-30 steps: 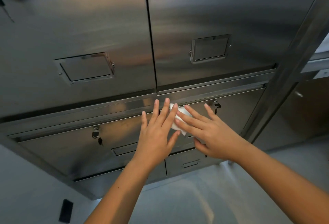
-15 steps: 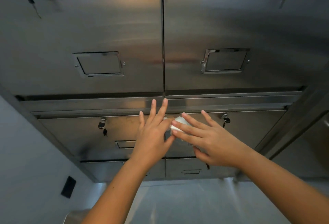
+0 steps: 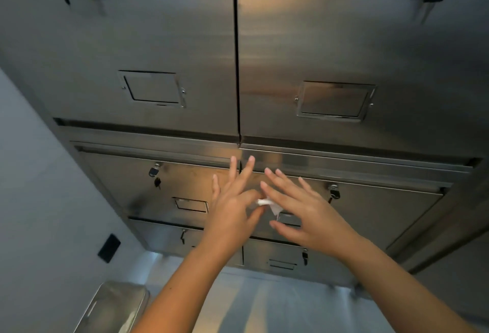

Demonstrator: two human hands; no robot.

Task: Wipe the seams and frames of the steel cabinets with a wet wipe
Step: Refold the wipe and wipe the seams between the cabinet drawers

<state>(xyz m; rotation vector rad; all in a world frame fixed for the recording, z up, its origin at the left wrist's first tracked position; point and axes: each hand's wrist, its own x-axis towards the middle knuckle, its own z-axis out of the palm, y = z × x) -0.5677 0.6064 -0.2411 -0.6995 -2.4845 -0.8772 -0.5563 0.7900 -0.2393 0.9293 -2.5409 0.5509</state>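
Cabinets (image 3: 164, 28) of steel showed a frame rail (image 3: 357, 164) that now sloped down to the right, where half a second earlier it had run level. Against the drawer front, the left hand (image 3: 230, 208) kept three fingers straight toward that rail, but its forefinger and thumb had curled in to pinch the wet wipe (image 3: 266, 202), which had dropped from just under the rail to lie between both hands. The right hand (image 3: 309, 213) stayed open, fingers spread, with the wipe's far end tucked beneath its forefinger.
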